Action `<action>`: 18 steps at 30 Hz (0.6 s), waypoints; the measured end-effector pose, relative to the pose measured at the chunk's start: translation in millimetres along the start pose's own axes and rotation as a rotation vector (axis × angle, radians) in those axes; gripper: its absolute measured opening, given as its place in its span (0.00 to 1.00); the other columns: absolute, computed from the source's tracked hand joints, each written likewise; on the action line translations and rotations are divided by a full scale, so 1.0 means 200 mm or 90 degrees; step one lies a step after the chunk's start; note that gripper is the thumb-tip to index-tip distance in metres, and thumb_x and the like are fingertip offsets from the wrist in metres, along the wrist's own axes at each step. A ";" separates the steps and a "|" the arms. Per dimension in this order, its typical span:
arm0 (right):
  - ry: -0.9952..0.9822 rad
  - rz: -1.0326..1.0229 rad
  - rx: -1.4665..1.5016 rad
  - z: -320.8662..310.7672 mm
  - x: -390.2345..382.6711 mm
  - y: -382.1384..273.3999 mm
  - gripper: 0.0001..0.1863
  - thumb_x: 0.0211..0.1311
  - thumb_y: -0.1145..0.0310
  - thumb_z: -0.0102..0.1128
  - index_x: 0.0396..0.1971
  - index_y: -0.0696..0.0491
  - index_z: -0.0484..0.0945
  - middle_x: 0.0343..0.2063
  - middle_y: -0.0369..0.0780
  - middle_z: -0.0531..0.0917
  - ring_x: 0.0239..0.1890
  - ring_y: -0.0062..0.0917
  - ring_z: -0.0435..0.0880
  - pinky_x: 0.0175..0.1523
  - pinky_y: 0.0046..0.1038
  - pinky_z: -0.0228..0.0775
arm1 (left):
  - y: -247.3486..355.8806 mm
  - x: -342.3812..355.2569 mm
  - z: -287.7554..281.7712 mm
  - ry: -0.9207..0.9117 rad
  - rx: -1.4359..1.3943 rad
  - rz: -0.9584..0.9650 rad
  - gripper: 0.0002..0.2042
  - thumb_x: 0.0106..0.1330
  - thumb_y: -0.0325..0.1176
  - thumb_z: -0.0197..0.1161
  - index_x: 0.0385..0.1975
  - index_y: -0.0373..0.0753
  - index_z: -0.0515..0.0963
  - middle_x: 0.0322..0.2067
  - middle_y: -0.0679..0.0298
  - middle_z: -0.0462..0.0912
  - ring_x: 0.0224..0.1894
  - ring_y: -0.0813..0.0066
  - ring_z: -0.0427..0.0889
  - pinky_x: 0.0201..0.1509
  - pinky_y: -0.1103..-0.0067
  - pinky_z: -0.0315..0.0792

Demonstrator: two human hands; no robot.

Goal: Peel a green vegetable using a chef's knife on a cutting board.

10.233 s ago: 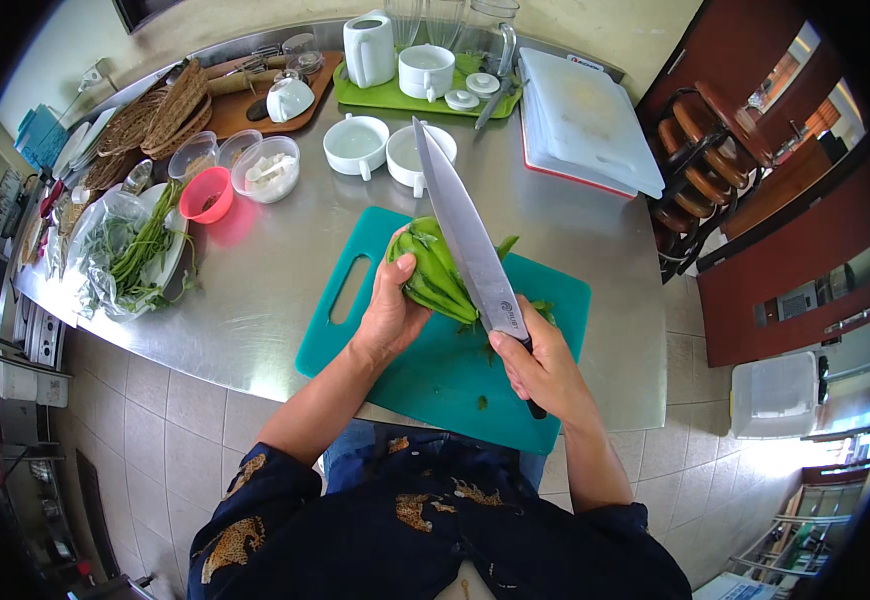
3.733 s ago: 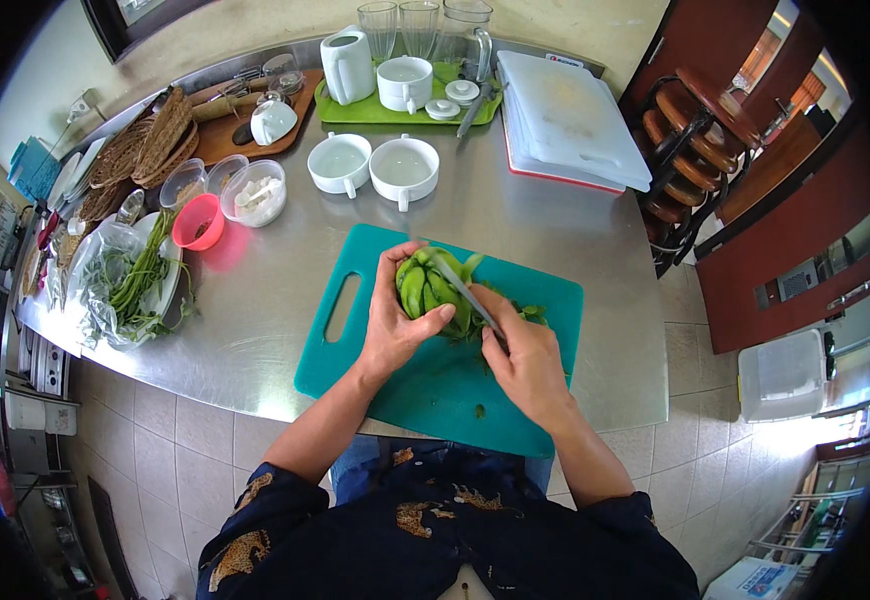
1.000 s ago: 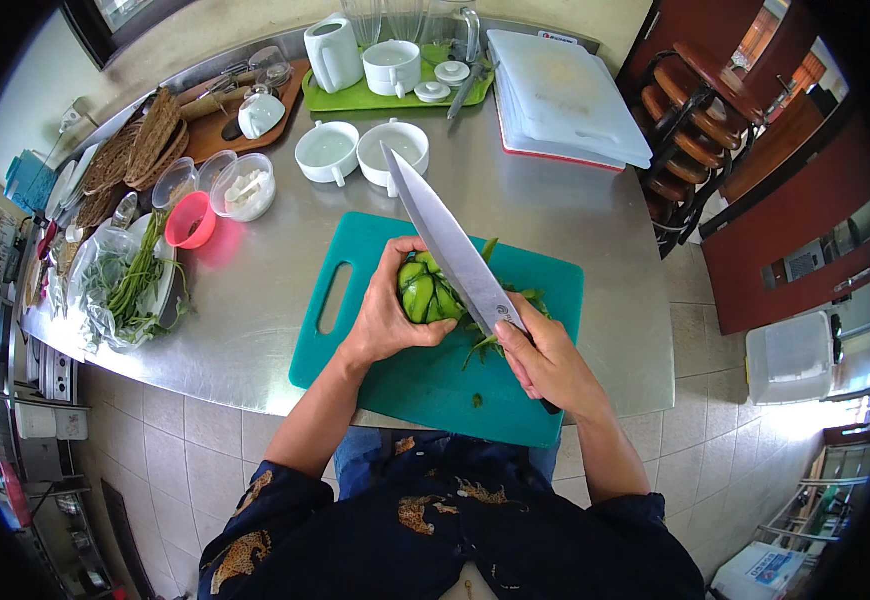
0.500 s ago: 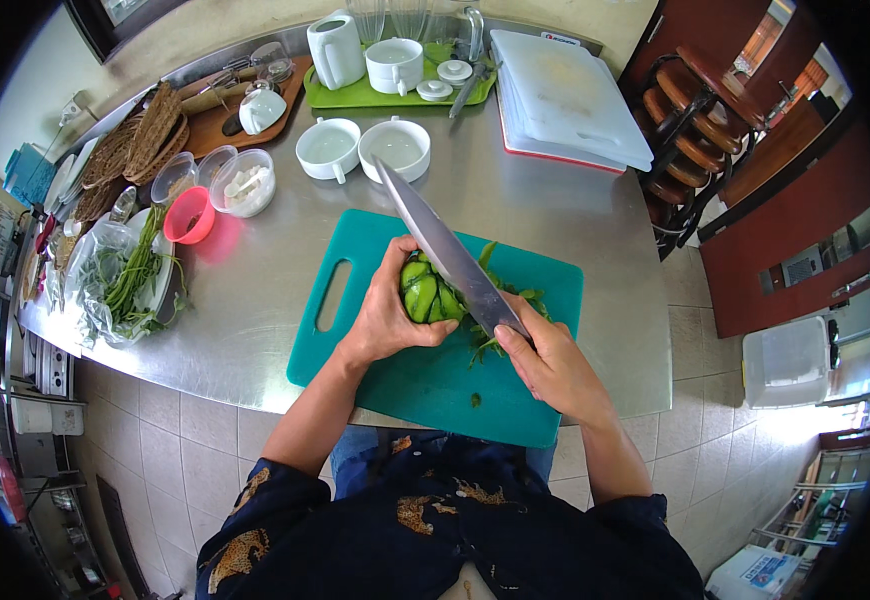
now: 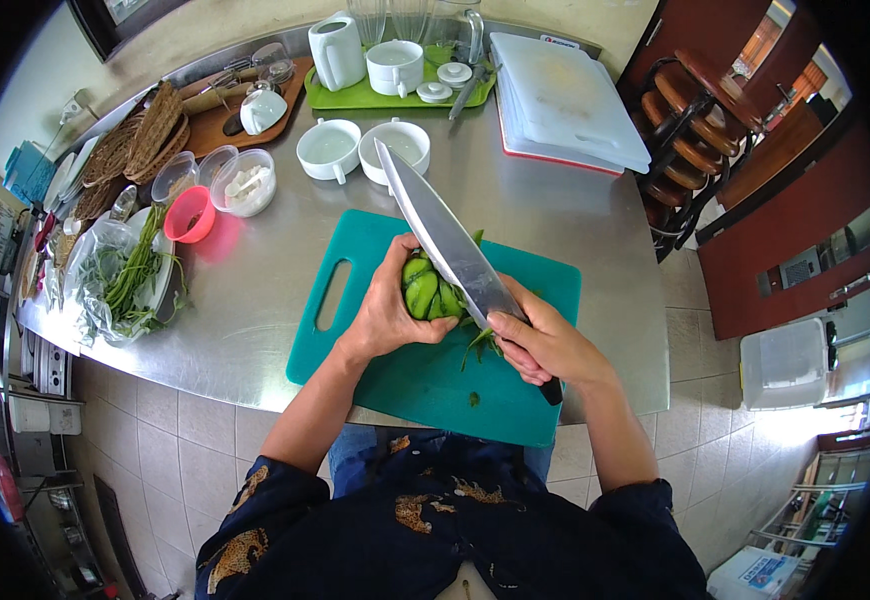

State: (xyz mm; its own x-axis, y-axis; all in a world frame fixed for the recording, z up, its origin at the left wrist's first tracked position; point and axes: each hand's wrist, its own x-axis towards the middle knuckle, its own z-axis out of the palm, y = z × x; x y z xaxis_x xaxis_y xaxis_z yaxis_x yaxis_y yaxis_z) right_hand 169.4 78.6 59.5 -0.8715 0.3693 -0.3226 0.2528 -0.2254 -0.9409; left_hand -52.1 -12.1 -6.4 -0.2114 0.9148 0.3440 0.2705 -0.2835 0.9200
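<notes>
My left hand (image 5: 383, 318) is wrapped round a rounded green vegetable or fruit (image 5: 422, 289) with dark lines across its surface; its exact kind does not show. In my right hand (image 5: 547, 342) is a large kitchen knife (image 5: 445, 235), gripped by its black handle, the tip pointing away and to the left. Its broad blade slants along the right side of the green piece; whether the edge touches it I cannot tell. Beneath both hands lies a teal cutting board (image 5: 425, 395). Green scraps (image 5: 477, 347) lie on it, partly hidden by the knife and right hand.
Beyond the board stand two white cups (image 5: 329, 150). A stack of white cutting boards (image 5: 565, 100) occupies the back right, beside a green tray (image 5: 340, 97) of crockery. On the left are a pink bowl (image 5: 189, 214), plastic tubs (image 5: 244, 184) and bagged greens (image 5: 130, 275).
The knife and my right hand have shifted slightly, and more of the black handle's end shows. The blade's face catches more light. My left hand keeps its hold on the green piece.
</notes>
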 end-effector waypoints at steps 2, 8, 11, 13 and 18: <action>-0.034 0.040 0.054 -0.01 0.01 -0.02 0.32 0.79 0.60 0.48 0.76 0.46 0.48 0.13 0.29 0.62 0.10 0.12 0.60 0.15 0.19 0.55 | 0.01 0.00 0.00 -0.007 -0.002 -0.031 0.41 0.42 0.34 0.78 0.58 0.36 0.62 0.48 0.62 0.73 0.53 0.72 0.73 0.62 0.75 0.69; -0.050 0.115 0.147 0.00 -0.03 -0.04 0.33 0.78 0.58 0.49 0.76 0.46 0.48 0.11 0.29 0.61 0.09 0.12 0.59 0.15 0.19 0.53 | -0.01 0.00 0.02 0.036 0.045 0.062 0.39 0.40 0.31 0.78 0.55 0.35 0.65 0.44 0.59 0.75 0.48 0.72 0.76 0.55 0.75 0.73; -0.037 0.061 0.147 0.01 -0.02 0.00 0.32 0.78 0.59 0.49 0.75 0.46 0.51 0.12 0.29 0.63 0.09 0.13 0.60 0.14 0.20 0.54 | 0.02 0.00 0.01 0.009 -0.025 -0.026 0.39 0.41 0.30 0.78 0.56 0.35 0.65 0.48 0.59 0.74 0.52 0.73 0.75 0.58 0.76 0.72; 0.046 -0.021 0.056 0.05 -0.01 0.07 0.31 0.78 0.59 0.49 0.75 0.46 0.53 0.13 0.30 0.65 0.10 0.14 0.63 0.16 0.20 0.56 | 0.00 0.01 0.00 0.011 -0.102 -0.042 0.39 0.42 0.29 0.77 0.57 0.36 0.65 0.49 0.60 0.73 0.53 0.73 0.74 0.60 0.76 0.72; 0.217 -0.135 -0.198 0.09 0.01 0.10 0.26 0.77 0.62 0.50 0.71 0.49 0.63 0.22 0.35 0.77 0.20 0.16 0.73 0.30 0.24 0.66 | -0.02 0.03 -0.05 -0.007 -0.228 -0.092 0.37 0.46 0.26 0.75 0.59 0.37 0.64 0.51 0.62 0.72 0.56 0.73 0.74 0.62 0.76 0.71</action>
State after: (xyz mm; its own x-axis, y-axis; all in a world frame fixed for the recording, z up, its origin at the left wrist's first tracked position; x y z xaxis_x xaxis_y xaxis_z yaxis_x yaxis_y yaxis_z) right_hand 165.7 58.6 41.2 -0.7434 0.6630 -0.0877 0.2434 0.1461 -0.9589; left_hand -63.4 -9.1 -6.7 -0.2123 0.9553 0.2056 -0.1068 -0.2318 0.9669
